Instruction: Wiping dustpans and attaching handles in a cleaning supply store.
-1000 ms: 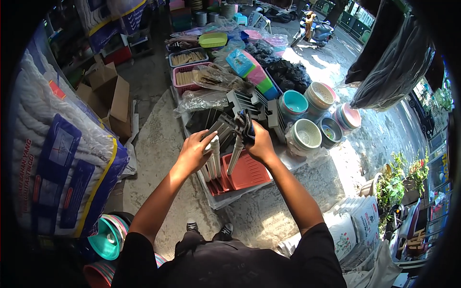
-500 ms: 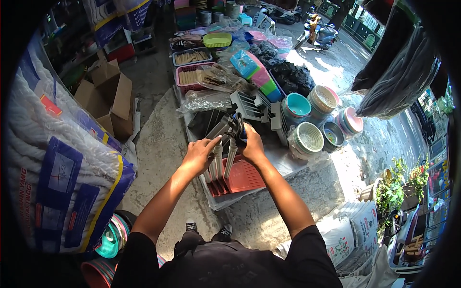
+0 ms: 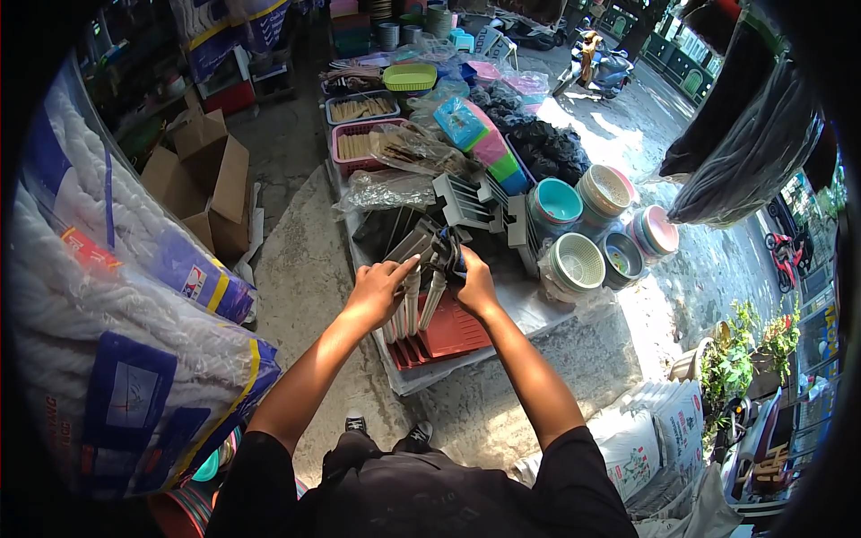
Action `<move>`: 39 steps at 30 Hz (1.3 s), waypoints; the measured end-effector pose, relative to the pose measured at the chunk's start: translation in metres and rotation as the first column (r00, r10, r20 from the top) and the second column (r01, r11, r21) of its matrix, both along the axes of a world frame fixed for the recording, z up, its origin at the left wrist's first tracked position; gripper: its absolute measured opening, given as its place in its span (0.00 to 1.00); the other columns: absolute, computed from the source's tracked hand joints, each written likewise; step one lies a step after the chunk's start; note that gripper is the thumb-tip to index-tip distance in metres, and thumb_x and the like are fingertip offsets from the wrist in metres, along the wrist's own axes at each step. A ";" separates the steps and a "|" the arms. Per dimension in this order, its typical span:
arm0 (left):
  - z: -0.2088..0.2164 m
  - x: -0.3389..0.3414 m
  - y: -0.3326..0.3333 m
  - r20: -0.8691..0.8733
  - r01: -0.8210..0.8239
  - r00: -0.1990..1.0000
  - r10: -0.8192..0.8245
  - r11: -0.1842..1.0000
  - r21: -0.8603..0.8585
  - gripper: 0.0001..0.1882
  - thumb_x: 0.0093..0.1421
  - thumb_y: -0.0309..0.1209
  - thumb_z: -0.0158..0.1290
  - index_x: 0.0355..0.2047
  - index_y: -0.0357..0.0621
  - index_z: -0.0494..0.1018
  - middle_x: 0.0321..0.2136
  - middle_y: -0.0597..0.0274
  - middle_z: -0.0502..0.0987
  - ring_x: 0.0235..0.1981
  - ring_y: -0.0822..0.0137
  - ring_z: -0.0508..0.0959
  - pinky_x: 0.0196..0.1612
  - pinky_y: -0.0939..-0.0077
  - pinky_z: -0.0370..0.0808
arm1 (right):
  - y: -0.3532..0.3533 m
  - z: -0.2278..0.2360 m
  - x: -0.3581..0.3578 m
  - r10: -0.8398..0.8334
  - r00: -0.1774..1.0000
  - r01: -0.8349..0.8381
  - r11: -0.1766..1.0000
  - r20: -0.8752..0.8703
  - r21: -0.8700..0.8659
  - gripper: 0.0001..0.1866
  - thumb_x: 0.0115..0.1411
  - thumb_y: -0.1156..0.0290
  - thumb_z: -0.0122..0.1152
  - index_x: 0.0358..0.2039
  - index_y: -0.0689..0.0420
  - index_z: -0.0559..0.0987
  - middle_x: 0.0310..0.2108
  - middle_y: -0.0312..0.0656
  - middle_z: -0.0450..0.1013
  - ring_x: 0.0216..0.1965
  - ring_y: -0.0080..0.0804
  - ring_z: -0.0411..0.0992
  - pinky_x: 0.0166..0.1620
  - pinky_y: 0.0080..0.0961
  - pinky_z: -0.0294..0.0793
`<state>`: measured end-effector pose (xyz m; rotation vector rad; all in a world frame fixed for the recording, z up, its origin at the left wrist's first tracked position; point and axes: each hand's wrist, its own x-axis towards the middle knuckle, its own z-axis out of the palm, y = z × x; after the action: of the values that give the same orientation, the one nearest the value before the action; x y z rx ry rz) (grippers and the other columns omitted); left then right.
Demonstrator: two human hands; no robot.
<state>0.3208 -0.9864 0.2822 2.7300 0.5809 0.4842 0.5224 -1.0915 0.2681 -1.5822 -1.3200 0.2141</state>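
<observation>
Several red dustpans (image 3: 456, 330) sit nested on the low table in front of me, their long pale handles rising toward me. My left hand (image 3: 378, 291) is closed against the left side of these handles, its index finger laid over a grey one. On the other side, my right hand (image 3: 475, 282) grips the dark upper ends of the handles (image 3: 441, 255). The fingers' undersides and the exact grip points are hidden. Just beyond my hands lie grey slatted plastic pieces (image 3: 462, 204).
Stacked basins (image 3: 558, 199) and a cream basket (image 3: 578, 260) stand to the right. Pink baskets of wooden sticks (image 3: 354, 143) fill the table's far left. Bagged mop heads (image 3: 152, 359) hang close on my left, near an open cardboard box (image 3: 211, 184). Bundled dark strands (image 3: 753, 152) hang at right.
My hands stay at the dustpan handles with only a slight shift. The bagged mop heads at left have swung into a different position, and the view has turned a little.
</observation>
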 end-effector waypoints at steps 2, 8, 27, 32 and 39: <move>0.002 0.002 -0.001 -0.012 -0.004 1.000 0.003 1.000 -0.006 0.39 0.55 0.27 0.58 0.66 0.59 0.58 0.43 0.59 0.74 0.48 0.56 0.73 0.51 0.56 0.65 | -0.001 -0.006 -0.004 0.007 1.000 -0.007 1.000 -0.010 0.021 0.24 0.50 0.78 0.62 0.50 0.62 0.74 0.47 0.53 0.75 0.50 0.49 0.73 0.53 0.32 0.71; 0.003 0.002 -0.003 -0.014 -0.004 1.000 0.004 1.000 -0.010 0.38 0.56 0.28 0.58 0.66 0.59 0.57 0.43 0.59 0.74 0.48 0.56 0.73 0.51 0.55 0.64 | 0.002 -0.001 -0.017 0.035 0.999 -0.035 0.999 -0.011 0.009 0.27 0.50 0.79 0.60 0.54 0.63 0.72 0.50 0.54 0.73 0.54 0.48 0.72 0.55 0.32 0.69; 0.019 -0.002 -0.017 0.047 -0.054 0.998 0.049 0.991 0.122 0.41 0.53 0.37 0.61 0.66 0.61 0.57 0.57 0.51 0.64 0.57 0.52 0.66 0.57 0.53 0.60 | -0.054 0.016 -0.019 -0.072 0.993 0.081 0.992 -0.090 0.101 0.34 0.54 0.82 0.54 0.64 0.64 0.61 0.61 0.56 0.64 0.64 0.46 0.61 0.64 0.31 0.59; 0.013 -0.040 -0.035 0.322 -0.172 0.939 0.118 0.974 0.148 0.38 0.52 0.38 0.62 0.64 0.59 0.62 0.62 0.48 0.58 0.58 0.47 0.64 0.57 0.52 0.59 | -0.080 0.007 -0.048 -0.186 0.982 0.171 0.955 0.039 0.243 0.22 0.57 0.76 0.54 0.54 0.67 0.71 0.48 0.57 0.73 0.51 0.53 0.72 0.55 0.37 0.69; -0.021 -0.152 -0.104 0.431 -0.372 0.823 0.370 0.925 -0.083 0.30 0.57 0.36 0.59 0.59 0.48 0.66 0.57 0.45 0.63 0.55 0.46 0.67 0.56 0.54 0.66 | -0.094 0.006 -0.150 0.153 0.988 -0.142 0.951 -0.017 0.275 0.21 0.64 0.60 0.54 0.47 0.67 0.75 0.35 0.46 0.78 0.35 0.37 0.79 0.40 0.28 0.78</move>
<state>0.1689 -1.0903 0.2615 2.3807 0.9823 1.1622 0.3721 -1.1857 0.2737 -1.2435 -1.3758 0.1459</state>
